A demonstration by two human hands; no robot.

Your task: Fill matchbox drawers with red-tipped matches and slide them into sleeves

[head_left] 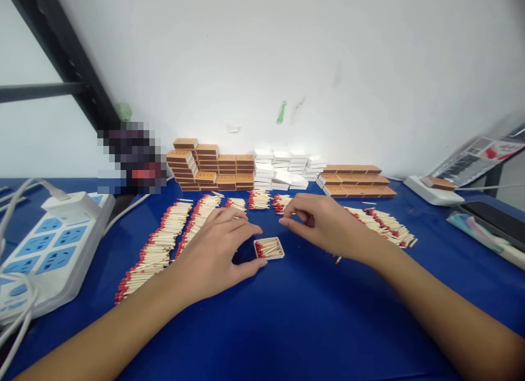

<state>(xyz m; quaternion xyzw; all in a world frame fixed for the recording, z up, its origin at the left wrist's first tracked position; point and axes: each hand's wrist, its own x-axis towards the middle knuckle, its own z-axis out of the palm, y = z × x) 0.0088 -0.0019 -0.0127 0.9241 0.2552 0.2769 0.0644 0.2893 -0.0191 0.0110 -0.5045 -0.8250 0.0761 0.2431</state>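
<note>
A small white matchbox tray (pixel 269 248) partly filled with red-tipped matches lies on the blue table cover (pixel 303 310). My left hand (pixel 217 250) rests beside the tray, thumb and fingers touching its left side. My right hand (pixel 324 225) is just right of the tray, fingers pinched together on a few matches from the rows of loose matches (pixel 164 244) spread across the cover. More matches (pixel 385 225) lie to the right of that hand.
Stacks of brown matchbox sleeves (pixel 209 165) and white inner trays (pixel 283 170) line the wall, with more brown sleeves (pixel 355 181) to the right. A white power strip (pixel 53 239) with cables sits at left. A phone (pixel 492 217) and another strip (pixel 430 189) lie at right.
</note>
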